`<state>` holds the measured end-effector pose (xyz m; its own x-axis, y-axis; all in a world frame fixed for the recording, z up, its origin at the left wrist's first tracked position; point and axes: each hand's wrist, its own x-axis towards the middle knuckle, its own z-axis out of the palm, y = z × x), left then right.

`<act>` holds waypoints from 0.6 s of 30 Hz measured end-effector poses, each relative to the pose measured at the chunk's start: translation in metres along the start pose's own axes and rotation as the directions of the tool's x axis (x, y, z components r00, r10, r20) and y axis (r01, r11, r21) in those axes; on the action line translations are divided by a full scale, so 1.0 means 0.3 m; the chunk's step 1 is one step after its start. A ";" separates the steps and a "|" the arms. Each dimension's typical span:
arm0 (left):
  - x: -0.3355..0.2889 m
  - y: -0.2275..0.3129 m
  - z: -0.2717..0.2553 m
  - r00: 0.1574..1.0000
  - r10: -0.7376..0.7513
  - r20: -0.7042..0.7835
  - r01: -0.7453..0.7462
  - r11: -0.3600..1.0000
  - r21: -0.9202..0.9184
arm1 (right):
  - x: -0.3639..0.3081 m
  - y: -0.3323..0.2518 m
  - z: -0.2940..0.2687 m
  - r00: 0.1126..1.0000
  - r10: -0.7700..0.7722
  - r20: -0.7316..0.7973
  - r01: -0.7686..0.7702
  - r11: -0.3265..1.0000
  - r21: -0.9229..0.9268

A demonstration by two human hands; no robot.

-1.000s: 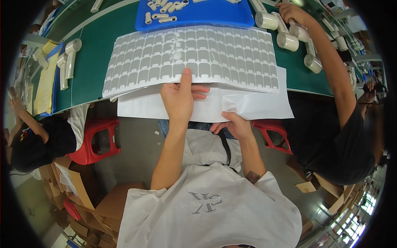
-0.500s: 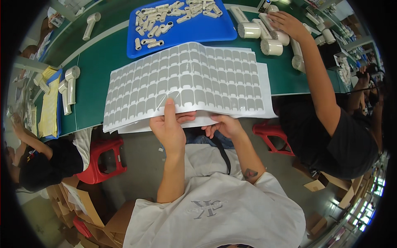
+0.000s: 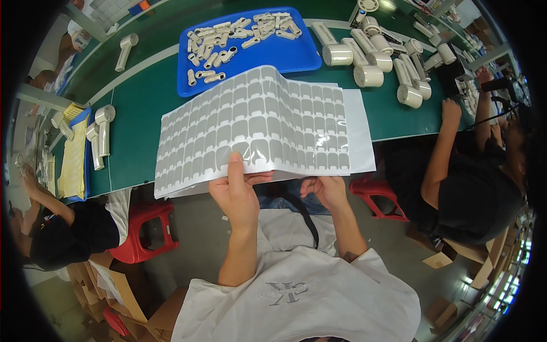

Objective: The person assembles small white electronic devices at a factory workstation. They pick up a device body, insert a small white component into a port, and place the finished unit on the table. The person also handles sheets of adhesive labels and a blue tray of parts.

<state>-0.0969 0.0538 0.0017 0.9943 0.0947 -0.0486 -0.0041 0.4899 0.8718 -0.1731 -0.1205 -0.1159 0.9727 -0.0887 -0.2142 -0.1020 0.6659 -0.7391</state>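
A stack of white sticker sheets covered in rows of grey rounded labels spreads in front of me, its top sheet bulging along a crease. My left hand grips the near edge, thumb on top and fingers underneath. Just right of it, my right hand is at the same edge, partly hidden by the sheets. Its visible fingers are loosely bent and apart, with nothing seen in them. A plain white sheet edge sticks out at the stack's right.
Beyond the sheets, a blue tray carries several small pale plastic parts. Handheld fans lie at the right of the green table; others are at the left. Co-workers sit on both sides, near red stools. Cardboard boxes stand behind.
The sheets and both my hands sit lower in view, and my right hand has shifted right. The right-hand co-worker's arm has drawn back from the fans, which lie rearranged.
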 end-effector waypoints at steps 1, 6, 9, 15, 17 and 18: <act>-0.002 -0.006 -0.006 1.000 -0.011 -0.009 0.012 1.000 0.016 | 0.010 -0.002 0.004 1.000 -0.012 0.021 0.012 1.000 -0.007; -0.011 -0.052 -0.042 0.997 -0.071 -0.042 0.075 0.994 0.083 | 0.061 -0.027 0.019 0.997 0.052 0.053 -0.049 0.997 -0.057; -0.011 -0.050 -0.057 0.995 -0.103 -0.017 0.105 0.989 0.109 | 0.060 -0.053 0.026 0.997 0.069 0.027 -0.065 0.991 -0.119; -0.020 -0.072 -0.064 0.986 -0.164 -0.008 0.163 0.977 0.136 | 0.044 -0.078 -0.017 0.993 0.120 0.014 -0.117 0.981 -0.155; -0.021 -0.088 -0.069 0.985 -0.169 -0.024 0.170 0.976 0.133 | 0.045 -0.079 -0.025 0.992 0.123 0.002 -0.121 0.982 -0.143; -0.024 -0.096 -0.076 0.985 -0.171 -0.035 0.174 0.976 0.130 | 0.050 -0.085 -0.028 0.991 0.132 0.006 -0.129 0.981 -0.142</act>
<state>-0.1063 0.0587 -0.0341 0.9761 0.0397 -0.2138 0.1829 0.3823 0.9058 -0.1576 -0.1449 -0.1056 0.9521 0.0041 -0.3057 -0.2555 0.5600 -0.7881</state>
